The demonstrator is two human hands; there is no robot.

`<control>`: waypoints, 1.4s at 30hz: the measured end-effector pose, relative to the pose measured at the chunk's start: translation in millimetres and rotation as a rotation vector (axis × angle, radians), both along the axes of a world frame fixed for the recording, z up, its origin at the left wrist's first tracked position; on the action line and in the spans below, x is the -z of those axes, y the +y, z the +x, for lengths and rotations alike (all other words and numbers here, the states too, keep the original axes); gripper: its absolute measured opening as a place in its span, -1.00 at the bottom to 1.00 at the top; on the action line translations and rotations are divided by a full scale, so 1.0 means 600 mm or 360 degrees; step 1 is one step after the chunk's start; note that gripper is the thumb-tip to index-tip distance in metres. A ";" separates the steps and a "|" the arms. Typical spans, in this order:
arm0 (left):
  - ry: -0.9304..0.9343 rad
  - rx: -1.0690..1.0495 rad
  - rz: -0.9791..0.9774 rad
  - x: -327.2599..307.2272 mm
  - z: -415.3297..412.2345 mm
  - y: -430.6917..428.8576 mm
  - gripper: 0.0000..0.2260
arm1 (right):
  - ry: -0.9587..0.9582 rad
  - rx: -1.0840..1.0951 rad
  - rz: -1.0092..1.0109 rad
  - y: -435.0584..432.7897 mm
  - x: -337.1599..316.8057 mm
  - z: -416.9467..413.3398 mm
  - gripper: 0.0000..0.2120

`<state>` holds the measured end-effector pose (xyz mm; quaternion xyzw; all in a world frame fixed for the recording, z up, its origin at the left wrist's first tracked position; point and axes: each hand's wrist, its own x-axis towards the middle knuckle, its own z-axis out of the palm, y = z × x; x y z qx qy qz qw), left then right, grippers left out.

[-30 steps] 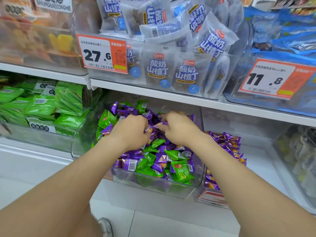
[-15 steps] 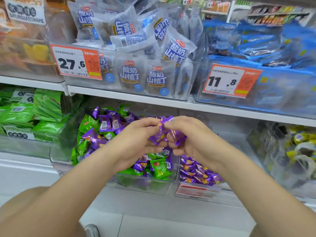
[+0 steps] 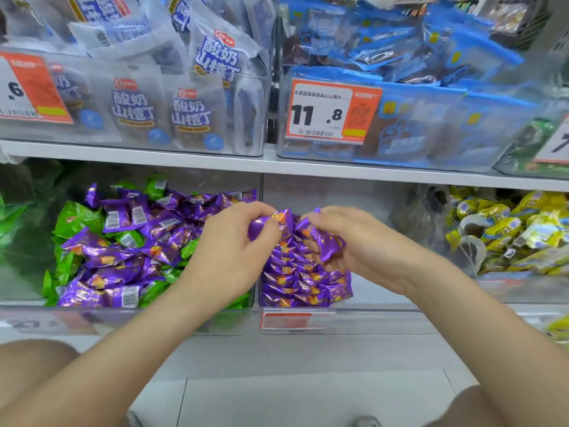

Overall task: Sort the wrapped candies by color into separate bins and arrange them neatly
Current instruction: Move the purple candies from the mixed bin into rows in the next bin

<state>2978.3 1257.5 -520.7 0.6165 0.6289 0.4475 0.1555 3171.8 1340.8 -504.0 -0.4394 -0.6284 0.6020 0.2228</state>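
A clear bin [image 3: 129, 318] on the lower shelf holds a loose mix of purple candies [image 3: 123, 257] and green candies [image 3: 74, 217]. To its right, a second clear bin [image 3: 378, 315] holds purple candies [image 3: 301, 282] stacked in rows at its left side. My left hand [image 3: 234, 251] pinches a purple candy [image 3: 277, 223] above the divide between the two bins. My right hand [image 3: 348, 238] grips a few purple candies [image 3: 326, 241] over the stacked rows. Both hands nearly touch.
The upper shelf [image 3: 277, 167] carries bins of white-and-blue packets [image 3: 191, 109] and blue packets [image 3: 446, 112] with orange price tags [image 3: 332, 112]. Yellow wrapped sweets [image 3: 508, 235] fill a bin to the right. Green packs [image 3: 6, 223] lie at the far left. Grey floor lies below.
Both hands lifted purple candies out of the mixed bin and carried them right, to above the bin with the stacked purple rows. The camera view shifted right as well.
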 end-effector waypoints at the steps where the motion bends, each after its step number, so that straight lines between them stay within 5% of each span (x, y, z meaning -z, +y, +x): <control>1: 0.0024 0.0024 0.0009 0.004 0.005 0.001 -0.87 | -0.0181 -0.0059 0.0197 0.004 0.004 0.012 -0.74; 6: 0.0530 0.0090 0.0104 0.030 0.025 0.016 -0.77 | -0.0903 -0.0400 0.1188 0.041 0.031 0.066 -0.83; 14: 0.1061 0.0281 0.0114 0.061 0.046 0.022 -0.74 | -0.1439 -0.0616 0.1057 0.076 0.064 0.114 -0.62; 23: 0.1169 0.0280 0.0119 0.075 0.050 0.028 -0.73 | -0.1344 -0.0773 0.1067 0.090 0.114 0.111 -0.51; 34: 0.1165 0.0278 0.0149 0.074 0.049 0.026 -0.75 | -0.1211 -0.0731 0.1349 0.081 0.134 0.103 -0.64; 42: 0.1200 0.0292 0.0195 0.074 0.048 0.029 -0.80 | -0.1260 -0.0600 0.1286 0.087 0.137 0.107 -0.48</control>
